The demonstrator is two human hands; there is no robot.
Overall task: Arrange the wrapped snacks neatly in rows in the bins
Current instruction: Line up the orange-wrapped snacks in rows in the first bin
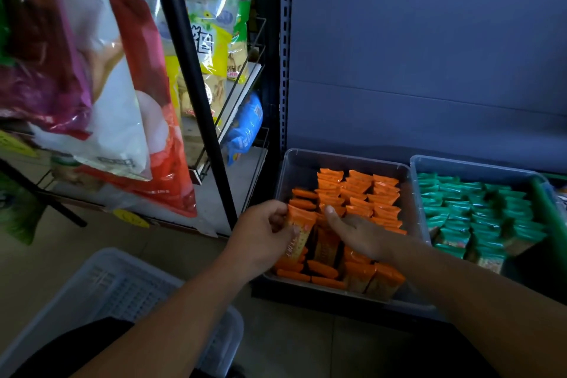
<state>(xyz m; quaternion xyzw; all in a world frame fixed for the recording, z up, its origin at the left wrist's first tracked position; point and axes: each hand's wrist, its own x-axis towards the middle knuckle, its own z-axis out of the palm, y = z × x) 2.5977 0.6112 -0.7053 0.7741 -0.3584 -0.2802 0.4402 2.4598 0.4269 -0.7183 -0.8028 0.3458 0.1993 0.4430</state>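
Clear bin (283, 175), low shelf: orange wrapped snacks (359, 193), rear rows tidy, front jumbled. Second bin (429, 162): green snacks (478, 211). Left hand (264, 233) pinches one orange packet (299, 233); right hand (359, 233) open, flat on the pile. Packets likely light, crinkly, slippery; grip by edges.

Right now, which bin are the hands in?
The orange bin, left of the green one. Both hands are in it; the left hand grips an orange snack.
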